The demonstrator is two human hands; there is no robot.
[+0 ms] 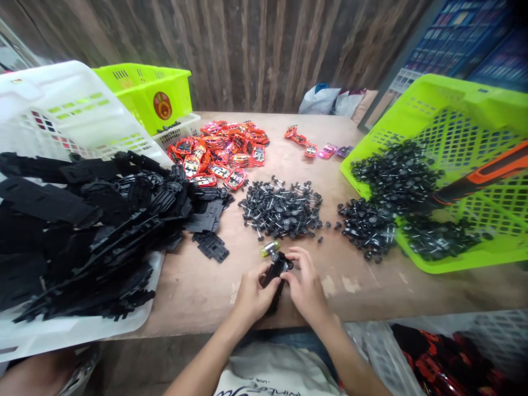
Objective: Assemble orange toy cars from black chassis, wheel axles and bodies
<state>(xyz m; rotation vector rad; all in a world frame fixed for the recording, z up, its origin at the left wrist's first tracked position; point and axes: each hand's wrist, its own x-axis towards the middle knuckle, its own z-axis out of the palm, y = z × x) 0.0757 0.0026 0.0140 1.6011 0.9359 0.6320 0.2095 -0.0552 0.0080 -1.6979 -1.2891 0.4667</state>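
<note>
Near the table's front edge, my left hand (254, 290) is closed around a black plastic toy car chassis (274, 274), holding it tilted. Thumb and fingers of my right hand (306, 279) close on the chassis's right side, by a small black wheel (289, 265). Whether an axle is pinched there is too small to tell. Just beyond the chassis lies a small silver and yellow-green cylindrical piece (269, 249). A pile of black wheels on metal axles (282, 209) is heaped in front of my hands. Flat black chassis pieces (211, 246) lie to the left.
A white basket (136, 324) at left overflows with black chassis. Behind sit red-orange toy car bodies (223, 146) and a green crate (177, 93). At right, a tipped green basket (437, 267) spills wheel axles, with an orange-black handle (487, 170) sticking out.
</note>
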